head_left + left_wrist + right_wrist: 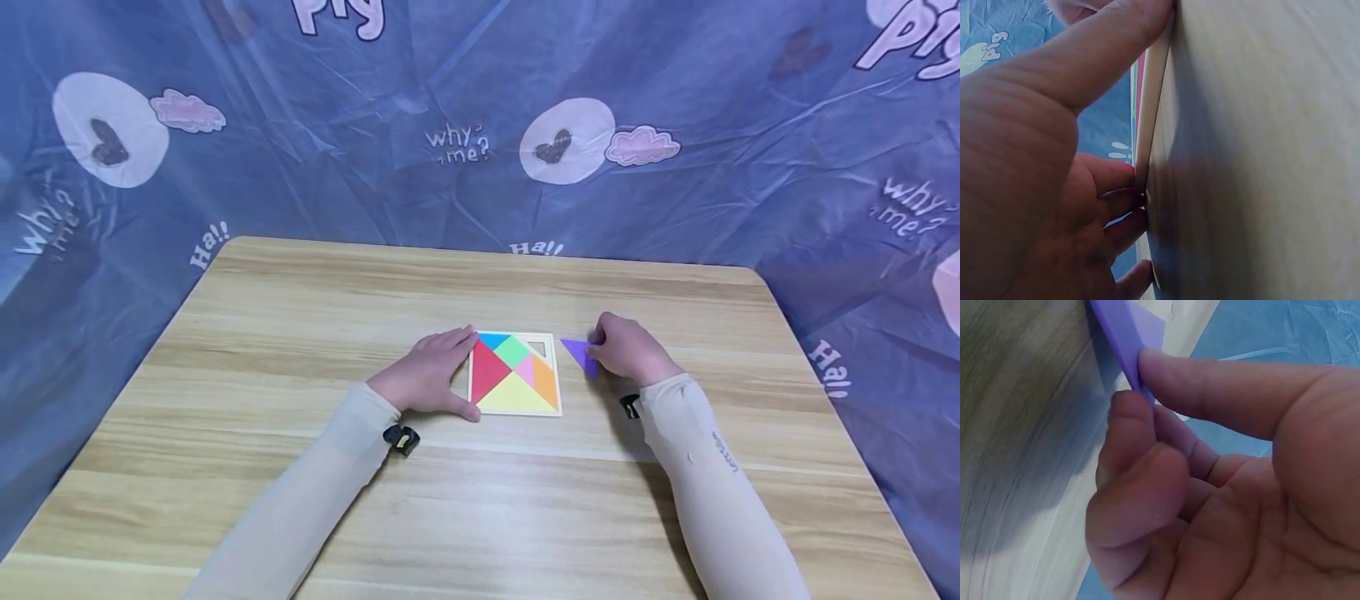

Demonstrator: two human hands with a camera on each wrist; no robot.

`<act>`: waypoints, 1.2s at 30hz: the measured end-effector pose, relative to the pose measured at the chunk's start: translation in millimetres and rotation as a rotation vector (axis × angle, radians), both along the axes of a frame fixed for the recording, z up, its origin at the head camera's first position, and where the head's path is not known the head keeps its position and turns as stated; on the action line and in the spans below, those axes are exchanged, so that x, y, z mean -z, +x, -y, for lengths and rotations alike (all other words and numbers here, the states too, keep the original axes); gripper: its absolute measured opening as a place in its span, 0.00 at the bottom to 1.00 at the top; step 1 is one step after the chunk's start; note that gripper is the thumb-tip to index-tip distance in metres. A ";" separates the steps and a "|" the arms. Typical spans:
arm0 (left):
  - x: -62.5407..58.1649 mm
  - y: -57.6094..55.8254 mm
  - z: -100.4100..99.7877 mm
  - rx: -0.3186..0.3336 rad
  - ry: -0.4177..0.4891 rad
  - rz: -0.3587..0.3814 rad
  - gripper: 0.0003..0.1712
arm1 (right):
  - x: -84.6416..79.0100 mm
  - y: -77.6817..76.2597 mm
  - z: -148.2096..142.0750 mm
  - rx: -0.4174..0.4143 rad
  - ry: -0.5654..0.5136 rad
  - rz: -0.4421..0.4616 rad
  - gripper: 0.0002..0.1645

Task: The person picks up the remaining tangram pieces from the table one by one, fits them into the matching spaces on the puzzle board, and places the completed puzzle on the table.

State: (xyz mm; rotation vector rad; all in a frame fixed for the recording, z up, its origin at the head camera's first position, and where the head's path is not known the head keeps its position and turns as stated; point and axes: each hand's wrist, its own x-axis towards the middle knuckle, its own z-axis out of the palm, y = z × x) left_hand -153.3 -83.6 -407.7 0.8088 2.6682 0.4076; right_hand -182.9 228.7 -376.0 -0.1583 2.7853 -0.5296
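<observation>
A square tangram tray [516, 413] with a pale rim lies flat mid-table. Red, yellow, blue, green, pink and orange pieces fill most of it. Its far right corner shows a pale triangular recess with a small grey triangle [539, 348] inside. My left hand [432, 372] holds the tray by its left side, thumb near the near corner, fingertips toward the far corner. Just right of the tray, my right hand [632, 348] pinches a purple triangle piece [578, 353] between thumb and index finger. In the right wrist view, this purple piece [1124, 331] is tilted.
The wood-grained table [300, 300] extends around both hands. Behind it hangs a blue printed cloth [390, 167], which also shows at both sides. A small black device [402, 439] sits at the left wrist, another black device [630, 406] at the right.
</observation>
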 end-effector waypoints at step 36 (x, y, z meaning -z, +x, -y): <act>-2.4 19.6 -10.3 -0.032 0.000 -0.007 0.72 | -11.4 11.3 5.0 0.056 -0.233 -0.399 0.07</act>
